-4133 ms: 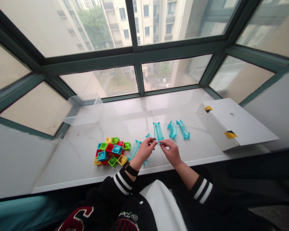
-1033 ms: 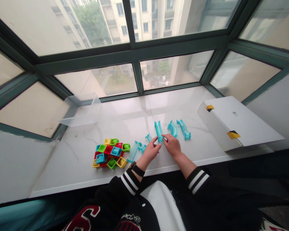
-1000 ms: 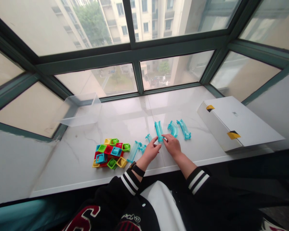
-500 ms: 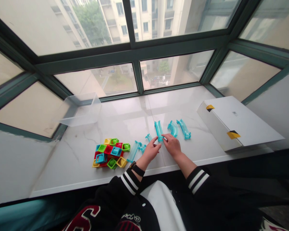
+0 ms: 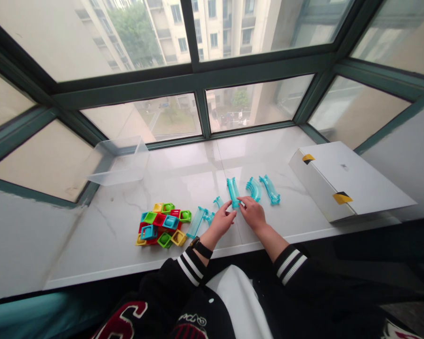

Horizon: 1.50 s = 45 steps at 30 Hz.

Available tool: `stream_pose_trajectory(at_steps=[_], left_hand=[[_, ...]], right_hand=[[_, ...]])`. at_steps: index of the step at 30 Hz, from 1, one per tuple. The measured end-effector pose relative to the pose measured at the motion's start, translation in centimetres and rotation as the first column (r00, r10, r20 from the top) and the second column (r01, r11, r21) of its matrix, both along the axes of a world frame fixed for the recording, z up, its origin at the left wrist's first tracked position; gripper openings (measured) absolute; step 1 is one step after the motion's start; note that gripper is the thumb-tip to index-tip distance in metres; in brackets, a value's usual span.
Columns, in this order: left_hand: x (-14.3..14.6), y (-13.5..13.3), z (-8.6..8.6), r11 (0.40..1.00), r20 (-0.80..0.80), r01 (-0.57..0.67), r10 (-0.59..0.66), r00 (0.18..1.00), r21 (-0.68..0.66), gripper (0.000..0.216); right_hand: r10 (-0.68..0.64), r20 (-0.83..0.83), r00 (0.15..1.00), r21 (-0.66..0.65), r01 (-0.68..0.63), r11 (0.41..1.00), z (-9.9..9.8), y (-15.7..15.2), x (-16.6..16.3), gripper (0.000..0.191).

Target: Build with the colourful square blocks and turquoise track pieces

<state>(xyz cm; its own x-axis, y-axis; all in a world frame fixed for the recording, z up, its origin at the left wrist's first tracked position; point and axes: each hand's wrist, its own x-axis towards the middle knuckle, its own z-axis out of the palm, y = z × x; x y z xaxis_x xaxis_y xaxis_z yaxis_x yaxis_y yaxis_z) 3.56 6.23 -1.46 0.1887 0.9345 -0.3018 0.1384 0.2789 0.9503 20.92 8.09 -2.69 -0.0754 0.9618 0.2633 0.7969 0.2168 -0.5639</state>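
Observation:
A straight translucent blue track piece point(image 5: 233, 192) stands out on the white marble sill point(image 5: 102, 245), and the fingertips of my right hand point(image 5: 252, 213) rest on its lower end. My left hand point(image 5: 219, 223) sits just left of that end, fingers apart, holding nothing. Right of it lie a curved blue track piece point(image 5: 253, 189) and a wavy one point(image 5: 269, 189). To the left are a small blue piece point(image 5: 218, 202) and a long transparent straight track point(image 5: 195, 222). Beside these lies a heap of colourful square blocks point(image 5: 160, 227).
A transparent plastic box point(image 5: 118, 162) stands at the sill's back left against the window frame point(image 5: 191, 77). A white flat carton point(image 5: 346, 181) with yellow-and-black tape lies at the right. A black watch point(image 5: 200, 248) circles my left wrist. The sill's front edge runs beneath my forearms.
Compared with the oldest frame, my hands are lower and closer to the sill, and the blue track looks narrower. Across the last second nothing has visibly moved.

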Motion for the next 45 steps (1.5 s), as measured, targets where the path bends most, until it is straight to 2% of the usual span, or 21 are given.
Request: stream_pose_trajectory(at_steps=[7,18,22,25,31,36,41,45], left_hand=[[0.0,0.1,0.0,1.0,-0.011,0.002,-0.002,1.0,-0.001,0.068],[-0.3,-0.1,0.7,1.0,-0.011,0.0,0.0,1.0,0.01,0.069],[-1.8,-0.3,1.8,0.996,0.002,-0.051,0.051,0.999,0.076,0.065],[-4.2,-0.8,2.9,0.99,0.008,-0.106,0.106,0.994,0.097,0.059],[-11.1,-3.8,3.8,0.97,-0.04,-0.208,0.214,0.976,0.128,0.057],[-15.2,-7.5,3.5,0.949,-0.091,-0.298,0.307,0.947,0.102,0.06],[-15.7,-10.1,2.6,0.937,-0.081,-0.343,0.347,0.934,0.06,0.058],[-14.3,-11.0,1.6,0.967,-0.101,-0.249,0.254,0.962,0.061,0.051]], right_hand=[[0.007,0.029,1.0,0.005,-0.007,1.0,-0.1,0.0,0.1,0.032],[-0.019,-0.039,0.999,0.01,0.02,1.0,0.5,-1.1,-0.1,0.034],[-0.008,-0.101,0.995,0.053,0.013,0.998,0.4,-2.9,0.2,0.04],[0.025,-0.162,0.986,0.051,-0.017,0.999,-0.4,-4.3,0.8,0.041],[0.121,-0.184,0.976,-0.059,-0.134,0.989,-2.7,-6.0,1.7,0.035],[0.178,-0.137,0.974,-0.083,-0.19,0.978,-2.9,-6.9,0.7,0.033],[0.232,-0.108,0.967,-0.059,-0.239,0.969,-2.8,-7.5,-0.9,0.031],[0.268,-0.08,0.96,-0.058,-0.273,0.96,-2.8,-8.0,-1.8,0.031]])
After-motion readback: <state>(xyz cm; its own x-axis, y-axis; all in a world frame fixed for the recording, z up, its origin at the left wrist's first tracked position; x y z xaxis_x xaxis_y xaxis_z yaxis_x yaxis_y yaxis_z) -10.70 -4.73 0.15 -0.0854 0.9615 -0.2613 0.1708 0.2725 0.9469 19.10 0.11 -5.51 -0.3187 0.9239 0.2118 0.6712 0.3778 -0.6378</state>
